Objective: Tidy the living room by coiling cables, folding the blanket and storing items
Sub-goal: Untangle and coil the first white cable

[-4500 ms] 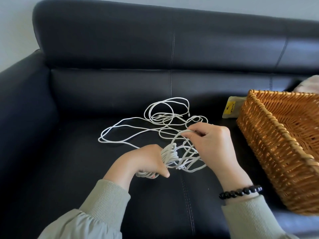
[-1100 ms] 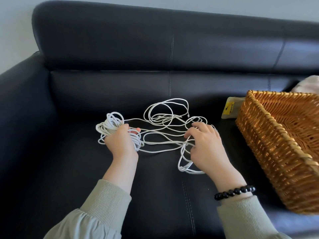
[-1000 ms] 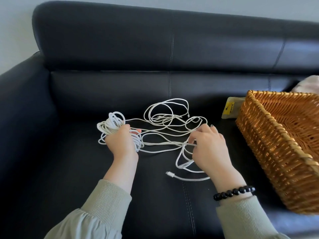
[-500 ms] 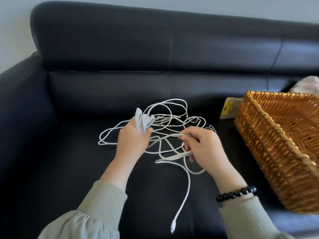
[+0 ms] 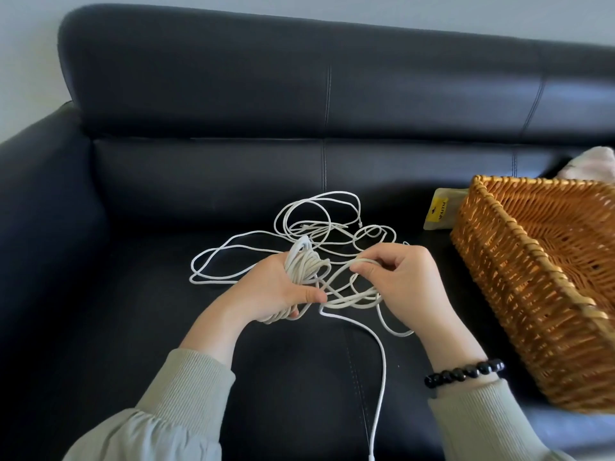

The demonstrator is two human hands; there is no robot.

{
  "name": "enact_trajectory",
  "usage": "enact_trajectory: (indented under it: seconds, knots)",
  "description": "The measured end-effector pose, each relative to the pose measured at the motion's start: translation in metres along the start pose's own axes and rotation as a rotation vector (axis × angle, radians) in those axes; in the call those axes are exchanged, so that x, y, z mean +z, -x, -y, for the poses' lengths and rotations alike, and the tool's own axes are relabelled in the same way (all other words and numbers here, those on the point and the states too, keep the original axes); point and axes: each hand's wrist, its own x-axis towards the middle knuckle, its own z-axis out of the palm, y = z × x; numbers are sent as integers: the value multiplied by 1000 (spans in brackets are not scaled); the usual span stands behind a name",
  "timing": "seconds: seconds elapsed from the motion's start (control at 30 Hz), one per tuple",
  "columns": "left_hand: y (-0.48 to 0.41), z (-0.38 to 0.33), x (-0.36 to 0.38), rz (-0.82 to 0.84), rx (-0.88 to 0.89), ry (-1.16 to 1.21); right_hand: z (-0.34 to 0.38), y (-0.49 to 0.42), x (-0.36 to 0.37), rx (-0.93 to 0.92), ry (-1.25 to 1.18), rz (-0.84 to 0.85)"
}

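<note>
Dark leather sofa (image 5: 133,294) fills the view, its armrest at the far left. On the seat cushion lies a white cable (image 5: 233,251), most of it in loose, tangled loops spreading from left of centre toward the backrest.

The left hand (image 5: 269,291) comes in from the lower left in a grey-green ribbed sleeve, with its back toward the camera. Its fingers are curled round a thick bundle of gathered cable turns, which stick up above the hand and show again below it; the thumb points right across the strands.

Just to the right, the right hand (image 5: 406,281) is raised over the tangle, wrist bent. Its thumb and forefinger pinch a single strand while the other fingers curl loosely. A black beaded bracelet (image 5: 466,372) circles that wrist. From between the hands one free length of cable runs down the seat to the bottom edge.

Further right, a small packet (image 5: 441,211) carries a yellow label with a dark logo and vertical lettering too blurred to read. It rests beside a wicker basket (image 5: 532,294), which sits tilted on the seat. Pale pink fabric (image 5: 592,164) shows behind the basket.
</note>
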Motion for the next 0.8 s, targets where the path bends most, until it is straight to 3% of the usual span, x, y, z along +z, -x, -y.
enact_trajectory:
  seconds: [0.33, 0.6, 0.8]
  knots:
    - [6, -1, 7, 181, 0, -534, 1, 2, 12, -61, 19, 102]
    - [0, 4, 14, 173, -66, -643, 3, 3, 17, -97, 11, 109]
    - [0, 12, 14, 167, -106, -584, -6, -3, 14, -77, 204, 75]
